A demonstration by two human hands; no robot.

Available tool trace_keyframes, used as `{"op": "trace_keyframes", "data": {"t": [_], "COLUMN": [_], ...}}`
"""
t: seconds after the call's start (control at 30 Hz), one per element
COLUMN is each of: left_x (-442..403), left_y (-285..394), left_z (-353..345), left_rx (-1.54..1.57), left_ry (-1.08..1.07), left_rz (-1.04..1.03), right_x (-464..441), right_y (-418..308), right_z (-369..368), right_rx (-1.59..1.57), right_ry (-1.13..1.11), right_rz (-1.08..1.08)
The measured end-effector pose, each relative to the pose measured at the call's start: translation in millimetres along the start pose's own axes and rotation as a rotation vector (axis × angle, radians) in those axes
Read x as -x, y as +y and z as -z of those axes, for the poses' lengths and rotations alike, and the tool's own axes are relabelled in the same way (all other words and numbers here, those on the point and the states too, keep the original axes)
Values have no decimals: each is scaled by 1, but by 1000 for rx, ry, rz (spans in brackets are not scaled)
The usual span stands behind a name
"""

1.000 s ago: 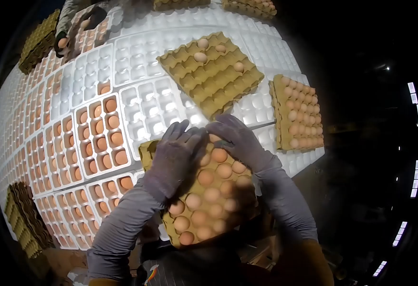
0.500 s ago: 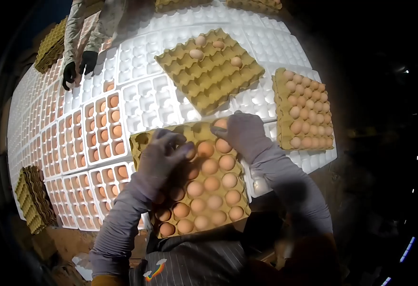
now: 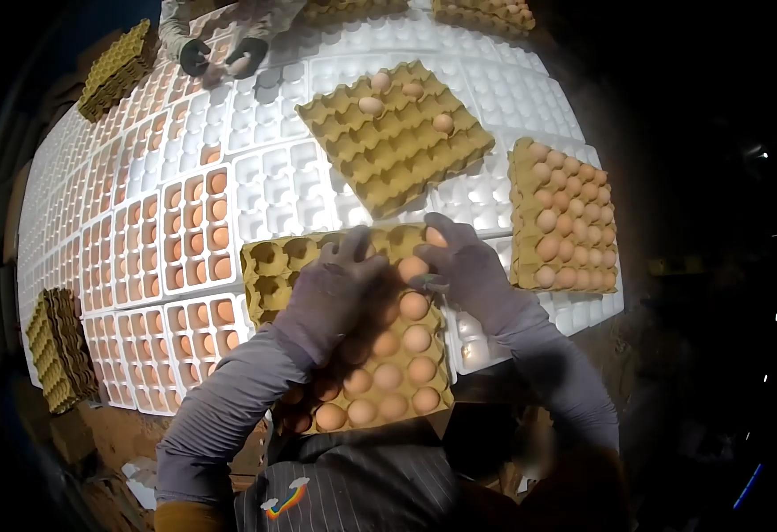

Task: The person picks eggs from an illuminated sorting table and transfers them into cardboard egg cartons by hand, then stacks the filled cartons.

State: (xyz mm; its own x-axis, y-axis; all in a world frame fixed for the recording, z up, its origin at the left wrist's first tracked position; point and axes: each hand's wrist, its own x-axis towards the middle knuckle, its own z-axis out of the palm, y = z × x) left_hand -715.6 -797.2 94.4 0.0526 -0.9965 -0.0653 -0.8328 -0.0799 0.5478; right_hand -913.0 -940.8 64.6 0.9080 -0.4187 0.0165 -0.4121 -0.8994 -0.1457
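Observation:
An olive pulp egg tray lies in front of me, with brown eggs in its near and right cells and bare cells at its far left. Over the tray's middle, my left hand, in a grey glove, has its fingers bent inward; whatever they close on is hidden. At the far right corner, my right hand, gloved too, curls its thumb and fingers around a brown egg. Just below that egg, another egg sits in the tray close to my right thumb.
White plastic trays cover the table, many on the left holding eggs. A pulp tray with several eggs lies beyond; a full one stands right. Stacked pulp trays stand left. Another person's dark-gloved hands work at the far side.
My left hand has moved forward and right over the tray, uncovering cells at the far left. My right hand has shifted slightly right. The other person's hands have moved right and farther away.

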Motion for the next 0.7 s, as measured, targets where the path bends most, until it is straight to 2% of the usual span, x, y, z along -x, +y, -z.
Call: {"op": "trace_keyframes", "data": {"t": [0.03, 0.07, 0.1, 0.13, 0.2, 0.27, 0.33, 0.43, 0.47, 0.53, 0.57, 0.63, 0.67, 0.7], "left_x": [-3, -7, -7, -8, -12, -11, -8, 3, 10, 40, 52, 78, 89, 98], "left_y": [9, 8, 15, 23, 16, 11, -1, -38, -42, -40, -50, -86, -105, -124], "left_z": [-3, -17, -18, -17, -36, -38, -31, 5, 19, 56, 56, 48, 48, 51], "left_rx": [-271, -383, -362, -341, -356, -326, -116, 451, 906, 1353, 1450, 1444, 1462, 1541], "left_ry": [-24, -22, 1, 20, 34, 64, 45, -53, -124, -154, -108, 6, 35, 26], "left_rz": [5, 9, 69, 125, 170, 106, 60, 32, 336, 446, 384, 171, 150, 221], "right_x": [8, 20, 25, 38, 58, 60, 60, 60, 66, 63, 50, 23, 8, -7], "right_y": [8, 16, 13, 6, -14, -39, -54, -61, -62, -71, -80, -104, -106, -108], "right_z": [-2, -5, 5, 20, 53, 73, 84, 74, 64, 53, 56, 72, 65, 59], "right_rx": [-357, -711, -1063, -1587, -1705, -1681, -1670, -1781, -1821, -1856, -1826, -1766, -1693, -1618], "right_ry": [33, 63, 92, -22, -20, 39, 99, 96, 109, 112, 89, 40, -21, -80], "right_rz": [-132, -263, -396, -576, -676, -723, -722, -612, -549, -487, -509, -583, -562, -538]}}
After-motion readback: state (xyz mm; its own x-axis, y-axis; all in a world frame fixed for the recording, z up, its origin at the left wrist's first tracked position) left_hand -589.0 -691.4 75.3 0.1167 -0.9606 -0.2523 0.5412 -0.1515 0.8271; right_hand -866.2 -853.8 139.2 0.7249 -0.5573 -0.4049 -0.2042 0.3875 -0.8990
